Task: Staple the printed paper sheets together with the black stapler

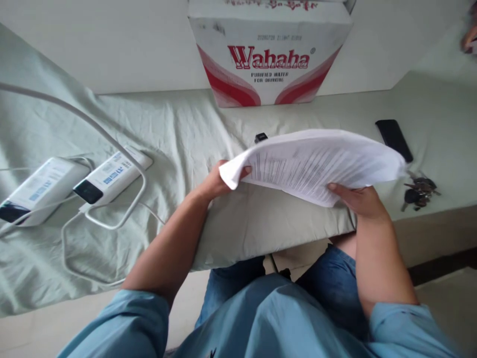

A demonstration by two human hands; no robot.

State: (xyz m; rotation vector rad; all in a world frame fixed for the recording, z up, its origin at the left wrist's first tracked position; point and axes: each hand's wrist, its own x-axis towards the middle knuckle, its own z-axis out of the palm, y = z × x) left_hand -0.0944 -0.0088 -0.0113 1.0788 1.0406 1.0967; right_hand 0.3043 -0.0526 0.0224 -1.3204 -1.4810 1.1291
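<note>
Printed paper sheets (298,164) are held up over the cloth-covered table, bowed and tilted, with lines of small text facing me. My left hand (219,181) grips their left end, where the corner curls over; its thumb lies on the printed side and the other fingers are mostly hidden behind. At the lower right edge, my right hand (359,199) pinches the sheets with the thumb on top and the fingers underneath. How many sheets there are I cannot tell. A small black object (261,137) peeks out just behind the paper's upper left edge.
A Wahaha water carton (272,59) stands against the wall at the back. Two white power banks (115,174) with looping white cables (139,169) lie on the left. A black phone (394,140) and a bunch of keys (420,191) rest on the right. The table's front edge borders my lap.
</note>
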